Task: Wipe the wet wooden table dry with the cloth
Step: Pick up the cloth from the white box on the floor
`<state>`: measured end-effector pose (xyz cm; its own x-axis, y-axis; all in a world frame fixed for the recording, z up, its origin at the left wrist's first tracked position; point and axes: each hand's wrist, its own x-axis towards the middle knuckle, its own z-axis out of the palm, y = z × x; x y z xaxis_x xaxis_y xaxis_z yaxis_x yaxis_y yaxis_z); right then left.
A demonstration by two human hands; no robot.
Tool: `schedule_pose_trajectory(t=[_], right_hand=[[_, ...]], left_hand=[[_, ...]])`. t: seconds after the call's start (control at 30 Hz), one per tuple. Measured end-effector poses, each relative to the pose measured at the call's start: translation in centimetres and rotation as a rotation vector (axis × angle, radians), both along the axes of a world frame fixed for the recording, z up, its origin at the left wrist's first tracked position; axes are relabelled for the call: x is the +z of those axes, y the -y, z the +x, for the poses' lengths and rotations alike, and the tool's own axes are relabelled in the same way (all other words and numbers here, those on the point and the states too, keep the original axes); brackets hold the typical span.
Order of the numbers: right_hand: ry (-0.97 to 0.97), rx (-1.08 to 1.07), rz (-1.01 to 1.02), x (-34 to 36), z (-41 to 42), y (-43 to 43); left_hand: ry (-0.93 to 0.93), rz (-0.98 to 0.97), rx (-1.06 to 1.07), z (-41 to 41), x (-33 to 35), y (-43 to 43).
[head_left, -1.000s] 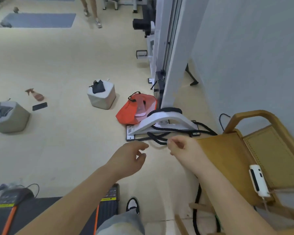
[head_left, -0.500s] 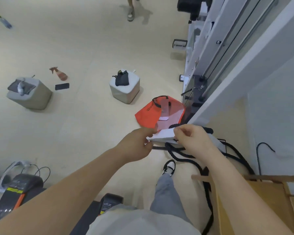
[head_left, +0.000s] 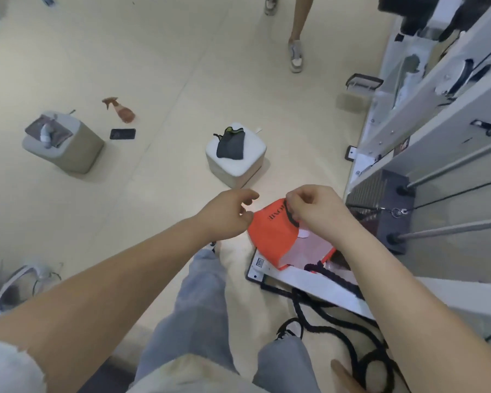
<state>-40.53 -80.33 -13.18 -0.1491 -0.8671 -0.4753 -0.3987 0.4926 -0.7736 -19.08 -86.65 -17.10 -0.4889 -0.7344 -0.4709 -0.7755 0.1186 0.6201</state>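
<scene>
We are recording one open container: an orange bag (head_left: 270, 236), held off the floor (head_left: 167, 80) with its mouth turning toward the right. Its pale lining is showing, and a small white piece is lying against that lining; we cannot tell what else the bag is holding.

Two cube stools are standing farther out on the floor. The grey cube stool (head_left: 77, 154) is carrying a folded grey cloth (head_left: 56, 131) with a pale item lying on it. The white cube stool (head_left: 238, 165) is carrying a dark bundle (head_left: 230, 146).

Both forearms are reaching forward and converging on the bag. The right hand (head_left: 315, 211) is curling its fingers (head_left: 295, 199) around the bag's black handle (head_left: 289, 215), gripping it. The left hand (head_left: 230, 214) is holding its fingers loosely bent, with the thumb tip meeting the bag's left corner; we cannot tell whether it is gripping there.

The grey cloth is lying well apart from both hands, to their far left. We cannot tell whether it is the cloth the task is calling for.
</scene>
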Motion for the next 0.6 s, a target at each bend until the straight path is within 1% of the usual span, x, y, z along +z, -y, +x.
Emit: schedule_pose_trajectory(t=[0.13,0.3,0.43,0.6], right_hand=[[-0.018,-0.009,0.041,-5.4,1.1,11.6],[-0.027,-0.021,0.086,-14.9,3.4,24.8],[-0.012,-0.069,0.129,-24.4,5.1,32.5],[0.023,-0.217,0.222,-35.0,5.4,37.8]], left_hand=[[0.053,-0.012,-0.034,0.1,-5.8,12.0],[0.182,-0.015,-0.118,1.1,-16.3,25.1],[0.251,0.002,-0.17,1.8,-25.7,31.7],[0.404,0.012,-0.354,1.3,-38.2,38.0]])
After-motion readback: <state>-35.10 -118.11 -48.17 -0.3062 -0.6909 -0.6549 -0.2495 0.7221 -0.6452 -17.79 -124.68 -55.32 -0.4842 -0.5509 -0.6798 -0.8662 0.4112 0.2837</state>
